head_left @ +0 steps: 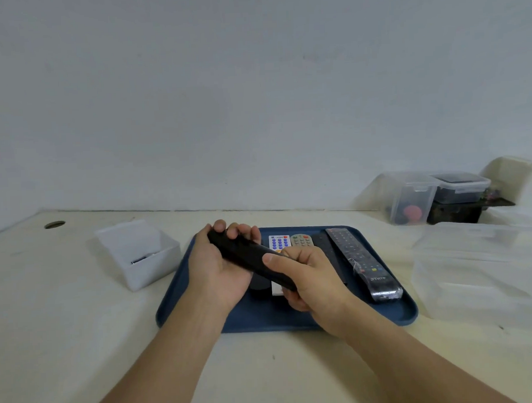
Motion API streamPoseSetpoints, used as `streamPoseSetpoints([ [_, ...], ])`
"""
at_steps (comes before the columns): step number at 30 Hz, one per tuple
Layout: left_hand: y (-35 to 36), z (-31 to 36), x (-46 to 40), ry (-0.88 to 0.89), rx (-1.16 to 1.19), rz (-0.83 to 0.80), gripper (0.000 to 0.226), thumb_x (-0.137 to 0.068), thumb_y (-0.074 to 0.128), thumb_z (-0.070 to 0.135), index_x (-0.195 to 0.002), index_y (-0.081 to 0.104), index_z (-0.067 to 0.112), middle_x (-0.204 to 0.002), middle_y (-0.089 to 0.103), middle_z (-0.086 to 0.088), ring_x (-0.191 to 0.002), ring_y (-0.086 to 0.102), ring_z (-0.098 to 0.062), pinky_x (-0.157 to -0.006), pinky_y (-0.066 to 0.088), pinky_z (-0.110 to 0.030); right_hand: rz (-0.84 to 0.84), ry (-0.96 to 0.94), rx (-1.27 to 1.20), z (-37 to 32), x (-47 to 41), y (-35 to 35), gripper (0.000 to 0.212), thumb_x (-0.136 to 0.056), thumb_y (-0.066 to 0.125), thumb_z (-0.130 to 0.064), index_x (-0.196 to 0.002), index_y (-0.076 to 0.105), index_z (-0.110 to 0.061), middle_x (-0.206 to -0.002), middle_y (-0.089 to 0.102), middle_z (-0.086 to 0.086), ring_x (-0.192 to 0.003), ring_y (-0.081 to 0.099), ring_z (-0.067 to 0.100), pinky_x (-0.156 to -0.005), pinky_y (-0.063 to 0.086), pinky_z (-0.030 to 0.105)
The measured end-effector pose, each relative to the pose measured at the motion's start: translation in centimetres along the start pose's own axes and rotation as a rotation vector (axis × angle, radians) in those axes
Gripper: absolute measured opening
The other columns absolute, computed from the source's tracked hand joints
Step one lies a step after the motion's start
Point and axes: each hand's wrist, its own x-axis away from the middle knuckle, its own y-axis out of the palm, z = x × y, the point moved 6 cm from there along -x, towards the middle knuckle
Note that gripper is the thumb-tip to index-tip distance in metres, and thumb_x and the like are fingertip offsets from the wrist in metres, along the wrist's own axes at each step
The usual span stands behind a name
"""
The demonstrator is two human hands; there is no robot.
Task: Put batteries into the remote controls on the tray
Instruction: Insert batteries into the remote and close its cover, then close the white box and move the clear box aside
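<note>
At the left of the pale tabletop [65, 301] a white open plastic box [139, 252] is seen, with what appears to be a small battery [142, 258] lying in it (too small for its type to be told). Just right of it lies the dark blue plastic tray [340, 317], and above the tray's left part a long black remote control [249, 257] is held clear of the tray between both hands. Its far end is cradled by the left hand [216, 273], fingers curled round it from below; its near end is gripped by the right hand [310, 278], the thumb laid along the top face.

The remote's long axis runs diagonally, the far end pointing up-left away from the person and the near end down-right toward the body. A plain dark face is turned upward, which is judged to be the back; whether the battery cover is on or off cannot be told.

The step in hand is judged to be work at this remote's battery compartment. The next move probably calls for a thumb push along the long axis to slide the cover, the left hand bracing.

Further right, on the tray, a white remote with blue buttons [279, 242], a grey remote [301, 241] and a long black plastic-wrapped remote [362, 261] are laid face up
</note>
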Motion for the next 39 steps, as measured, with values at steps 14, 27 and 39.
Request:
streamPoseSetpoints([
  [14,-0.7,9.9,1.6,0.844,-1.102,0.414,0.023,-0.098,0.057,0.036,-0.113,0.063,0.020,-0.107,0.067,0.001,-0.103,0.060,-0.015,-0.093,0.050,-0.037,0.353,-0.455,0.542,-4.0,0.2,3.5,0.005,-0.093,0.067,-0.020,-0.098,0.069,-0.022,-0.082,0.065,-0.009,-0.071,0.058,0.005,-0.063,0.044,0.014],
  [27,-12.6,19.5,-0.8,0.315,-1.338,0.782,0.063,-0.064,0.064,0.044,-0.119,0.064,0.013,-0.105,0.070,-0.004,-0.095,0.068,-0.031,-0.092,0.055,-0.047,-0.044,-0.392,1.539,-0.4,-4.2,13.1,0.045,-0.084,0.067,-0.002,-0.126,0.050,-0.004,-0.131,0.036,0.011,-0.112,0.047,0.026,-0.071,0.037,0.028],
  [39,-9.9,18.4,-0.9,0.493,-1.296,0.677,0.043,-0.078,0.044,0.021,-0.116,0.065,0.024,-0.118,0.067,-0.003,-0.101,0.061,-0.032,-0.090,0.052,-0.042,0.155,-0.580,1.119,-1.6,-4.4,8.9,0.034,-0.103,0.042,-0.042,-0.109,0.069,-0.021,-0.111,0.059,-0.002,-0.106,0.049,0.020,-0.090,0.044,0.036],
])
